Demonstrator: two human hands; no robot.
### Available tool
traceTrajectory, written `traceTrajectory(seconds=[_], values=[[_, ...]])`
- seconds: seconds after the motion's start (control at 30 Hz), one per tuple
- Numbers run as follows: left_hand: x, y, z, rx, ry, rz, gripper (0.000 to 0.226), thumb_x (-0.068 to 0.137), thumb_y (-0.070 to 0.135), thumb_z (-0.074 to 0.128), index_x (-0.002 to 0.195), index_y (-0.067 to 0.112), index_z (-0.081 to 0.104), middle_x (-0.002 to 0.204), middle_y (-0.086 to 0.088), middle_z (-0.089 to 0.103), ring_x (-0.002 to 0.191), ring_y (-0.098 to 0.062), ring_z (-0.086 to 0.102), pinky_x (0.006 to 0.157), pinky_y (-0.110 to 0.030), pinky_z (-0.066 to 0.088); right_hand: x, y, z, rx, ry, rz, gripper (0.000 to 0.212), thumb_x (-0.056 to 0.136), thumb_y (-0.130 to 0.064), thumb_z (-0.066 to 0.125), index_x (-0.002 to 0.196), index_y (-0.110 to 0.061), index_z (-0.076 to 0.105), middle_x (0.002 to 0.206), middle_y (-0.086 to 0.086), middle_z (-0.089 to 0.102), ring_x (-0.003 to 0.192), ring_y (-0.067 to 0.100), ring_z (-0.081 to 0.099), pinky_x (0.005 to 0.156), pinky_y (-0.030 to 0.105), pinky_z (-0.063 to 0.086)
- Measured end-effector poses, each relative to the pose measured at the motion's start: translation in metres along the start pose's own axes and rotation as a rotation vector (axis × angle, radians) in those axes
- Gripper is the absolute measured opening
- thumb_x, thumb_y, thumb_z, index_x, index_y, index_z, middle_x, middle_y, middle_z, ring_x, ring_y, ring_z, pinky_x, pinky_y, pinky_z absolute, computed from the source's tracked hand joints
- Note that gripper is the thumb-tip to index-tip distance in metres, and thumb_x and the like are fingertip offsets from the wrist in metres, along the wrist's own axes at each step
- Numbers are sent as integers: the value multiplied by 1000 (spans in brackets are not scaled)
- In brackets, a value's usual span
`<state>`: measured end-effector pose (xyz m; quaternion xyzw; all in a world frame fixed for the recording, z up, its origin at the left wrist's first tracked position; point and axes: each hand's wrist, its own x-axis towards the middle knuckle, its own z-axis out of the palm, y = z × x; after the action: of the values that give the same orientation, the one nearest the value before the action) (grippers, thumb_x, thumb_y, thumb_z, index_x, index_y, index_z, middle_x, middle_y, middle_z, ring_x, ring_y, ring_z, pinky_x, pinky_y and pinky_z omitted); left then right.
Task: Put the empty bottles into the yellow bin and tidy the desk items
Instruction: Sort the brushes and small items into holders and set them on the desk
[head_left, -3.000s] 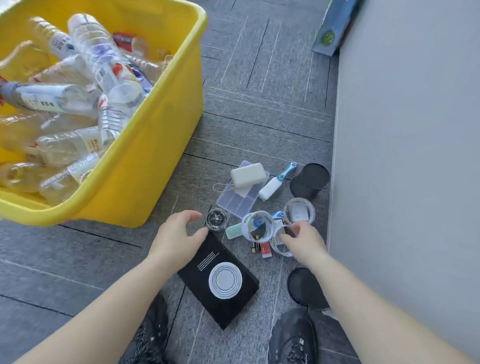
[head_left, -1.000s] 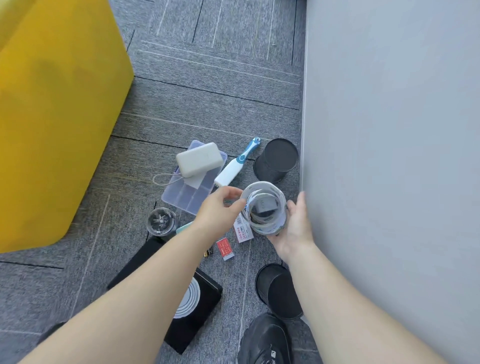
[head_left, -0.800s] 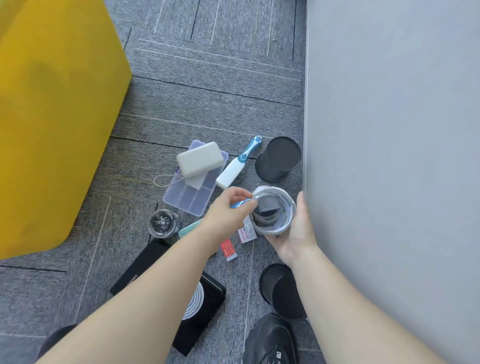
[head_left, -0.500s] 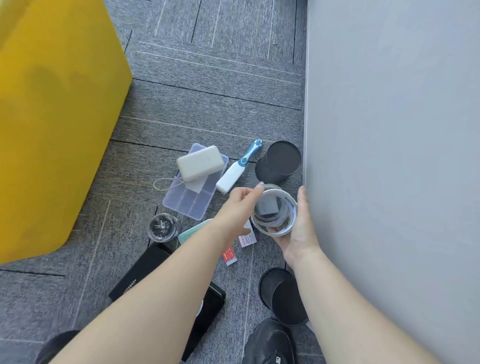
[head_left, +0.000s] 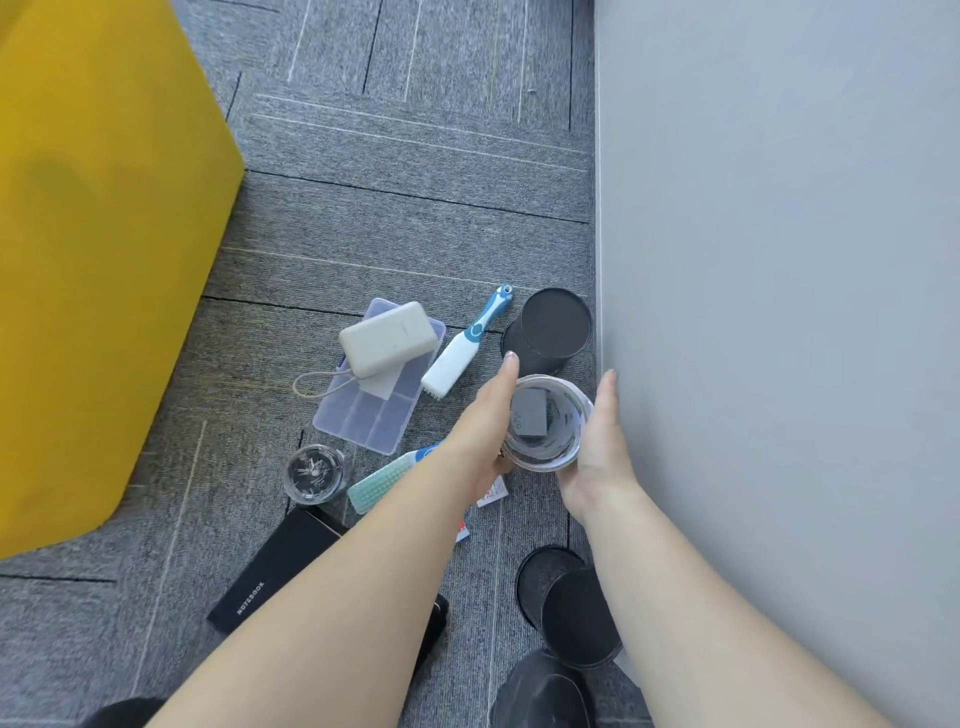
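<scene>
While our left hand and right hand press flat, fingers straight, on opposite sides of the clear round container beside the wall, a grey block lies inside it; a black mesh cup stands just beyond, the yellow bin well left.

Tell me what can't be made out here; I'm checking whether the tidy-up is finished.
Head view only:
- yellow bin: rim and inside cut off by the top and left edges, so no bottles show.
- notebook: mostly under the left forearm.
- right hand: its grip on the clear cup is hidden by the hand and cup.
- paper slips: partly under the left forearm, print too small.
</scene>
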<state>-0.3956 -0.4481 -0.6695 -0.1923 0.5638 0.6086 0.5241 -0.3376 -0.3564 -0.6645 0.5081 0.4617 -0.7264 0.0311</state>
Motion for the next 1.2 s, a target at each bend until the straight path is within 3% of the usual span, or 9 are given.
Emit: traceTrajectory(seconds=[0.23, 0.37, 0.53, 0.73, 0.9, 1.0, 1.1, 1.13, 1.2], values=[[7, 6, 6, -153, -16, -28, 73, 83, 74, 36, 123, 18, 60, 115, -5, 69, 106, -24, 66, 97, -49, 47, 7, -9, -1, -42, -47, -6, 78, 88, -73, 25, 111, -12, 69, 108, 7, 72, 107, 21, 65, 104, 43, 43], [5, 7, 9, -153, -13, -12, 79, 74, 79, 41, 124, 20, 60, 116, -5, 69, 106, -23, 66, 90, -41, 52, 7, -9, -7, -34, -99, -2, 74, 91, -68, 24, 87, -16, 77, 102, 7, 73, 107, 22, 65, 103, 42, 43], [-8, 10, -5, -171, 59, 16, 85, 58, 84, 49, 118, 25, 64, 112, -3, 70, 104, -23, 66, 96, -47, 49, 1, -5, 9, -98, -87, -18, 78, 70, -82, 43, 110, -21, 71, 110, 3, 71, 110, 21, 64, 106, 47, 40], [-58, 30, -57, -242, 145, 102, 73, 78, 77, 41, 121, 22, 64, 116, -6, 69, 109, -24, 64, 99, -46, 46, -17, -9, 68, -210, -204, 4, 94, 50, -89, 54, 113, -20, 69, 115, 5, 69, 106, 21, 66, 99, 46, 47], [-96, 57, -115, -249, 230, 160, 71, 85, 74, 32, 115, 19, 67, 110, -10, 71, 106, -33, 65, 101, -57, 42, -23, -2, 143, -351, -284, -58, 92, 44, -98, 48, 119, -44, 59, 137, 5, 48, 121, 22, 53, 102, 49, 43], [-112, 66, -147, -350, 307, 195, 71, 88, 70, 32, 113, 13, 68, 107, -12, 71, 101, -32, 67, 97, -52, 47, -36, -6, 184, -332, -308, -60, 94, 40, -92, 60, 111, -32, 60, 132, 9, 49, 108, 24, 62, 91, 45, 52], [-117, 60, -179, -481, 349, 221, 67, 93, 63, 29, 110, 10, 67, 107, -15, 71, 101, -31, 66, 89, -44, 52, -44, -3, 220, -520, -414, -23, 81, 39, -96, 47, 84, -29, 53, 128, 11, 55, 118, 27, 53, 104, 48, 40], [-116, 56, -190, -519, 368, 219, 66, 94, 61, 28, 110, 10, 66, 108, -15, 70, 102, -32, 65, 86, -43, 52, -42, 4, 231, -588, -436, -20, 84, 37, -97, 42, 85, -29, 55, 131, 11, 56, 122, 28, 51, 106, 48, 38], [-115, 45, -210, -592, 407, 200, 64, 95, 60, 27, 111, 11, 65, 111, -16, 67, 104, -33, 62, 81, -41, 52, -34, 22, 247, -659, -462, -6, 113, 37, -100, 35, 115, -23, 61, 137, 9, 52, 127, 27, 48, 109, 47, 36]])
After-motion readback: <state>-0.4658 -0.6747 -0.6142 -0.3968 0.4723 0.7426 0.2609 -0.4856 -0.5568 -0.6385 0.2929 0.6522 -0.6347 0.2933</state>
